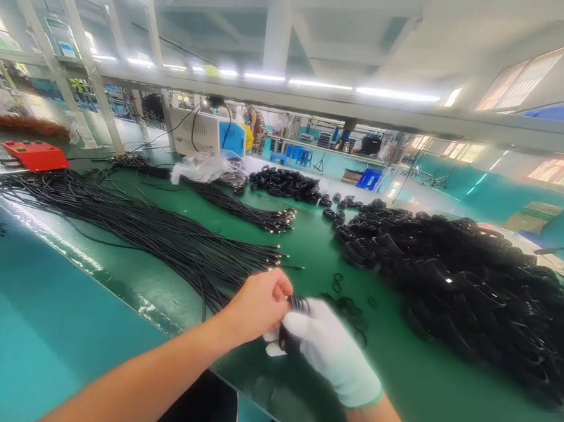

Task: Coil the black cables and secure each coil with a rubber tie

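Observation:
Both hands meet over the front of the green-topped bench. In my right hand (331,344), which wears a white glove, is a small coil of black cable (298,304), with the gloved fingers closed around it. My bare left hand (259,305) pinches at the near left side of the same coil, its fingertips touching it; exactly which part they grip is hidden. Long straight black cables (166,232) with metal ends lie in a bundle to the left. A large heap of coiled black cables (469,280) covers the right side.
A second cable bundle (244,209) lies farther back, near a clear plastic bag (208,168). A red button box (35,155) sits at the left, a white-and-blue machine (205,133) at the back. Loose black rings (337,282) lie beyond my hands. A shelf beam (317,105) crosses overhead.

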The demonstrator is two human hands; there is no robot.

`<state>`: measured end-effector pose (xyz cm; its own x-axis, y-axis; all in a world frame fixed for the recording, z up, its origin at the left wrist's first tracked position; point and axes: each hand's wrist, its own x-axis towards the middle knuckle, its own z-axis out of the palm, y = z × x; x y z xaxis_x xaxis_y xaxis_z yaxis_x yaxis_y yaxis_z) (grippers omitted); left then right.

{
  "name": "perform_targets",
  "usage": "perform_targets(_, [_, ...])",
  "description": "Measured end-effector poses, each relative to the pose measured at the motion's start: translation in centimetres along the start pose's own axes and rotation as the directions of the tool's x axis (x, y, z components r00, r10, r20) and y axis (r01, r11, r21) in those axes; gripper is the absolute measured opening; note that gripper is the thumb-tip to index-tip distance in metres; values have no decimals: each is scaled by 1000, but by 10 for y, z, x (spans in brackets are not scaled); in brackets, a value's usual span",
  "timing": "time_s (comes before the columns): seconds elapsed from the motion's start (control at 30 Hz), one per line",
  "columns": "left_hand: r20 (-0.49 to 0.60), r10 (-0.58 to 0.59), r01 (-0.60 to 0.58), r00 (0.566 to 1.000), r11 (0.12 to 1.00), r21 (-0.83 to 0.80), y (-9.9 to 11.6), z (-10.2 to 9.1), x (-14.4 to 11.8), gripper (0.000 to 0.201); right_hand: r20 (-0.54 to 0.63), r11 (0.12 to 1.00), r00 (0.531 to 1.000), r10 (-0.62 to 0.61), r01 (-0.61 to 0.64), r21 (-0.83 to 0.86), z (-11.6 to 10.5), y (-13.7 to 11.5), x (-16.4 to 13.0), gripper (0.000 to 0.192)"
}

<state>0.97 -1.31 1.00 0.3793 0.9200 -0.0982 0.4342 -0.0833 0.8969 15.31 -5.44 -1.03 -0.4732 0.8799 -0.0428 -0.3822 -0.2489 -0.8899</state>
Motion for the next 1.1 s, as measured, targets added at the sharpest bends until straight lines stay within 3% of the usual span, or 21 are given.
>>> perform_targets(0.27, [-7, 28, -26, 1000, 978, 209, -8, 1, 4, 7, -23, 998, 999, 49, -50, -44, 4, 8, 2, 24])
perform_targets(0.47, [19, 97, -98, 995, 952, 291, -5, -7, 11, 10, -10, 986, 994, 110, -108, 126, 0, 18, 2, 22])
perform_targets(0.6, [52, 195, -202, 979, 950, 239, -7, -14, 12, 24, -24, 974, 992, 126, -119, 195, -2, 21, 3, 24])
perform_targets(0.67, [94, 232, -246, 968, 952, 182, -7, -16, 12, 20, -14, 969, 989, 150, -144, 201, -5, 23, 3, 28])
perform_targets(0.77, [141, 231, -249, 963, 960, 125, -2, -20, 13, 15, 40, 952, 984, 172, -177, 250, -9, 22, 1, 35])
perform_targets(0.87, [108, 214, -227, 971, 965, 129, 2, -30, 15, 27, 59, 939, 986, 155, -166, 300, -15, 11, -4, 40])
perform_targets(1.0, [68, 179, -189, 982, 963, 193, 1, -44, 22, 20, -68, 970, 995, 72, -54, 237, -35, -18, -13, 36])
perform_targets(1.1, [52, 198, -204, 979, 932, 300, -5, -38, 32, 17, -303, 976, 952, -48, 109, 189, -60, -33, -19, 31])
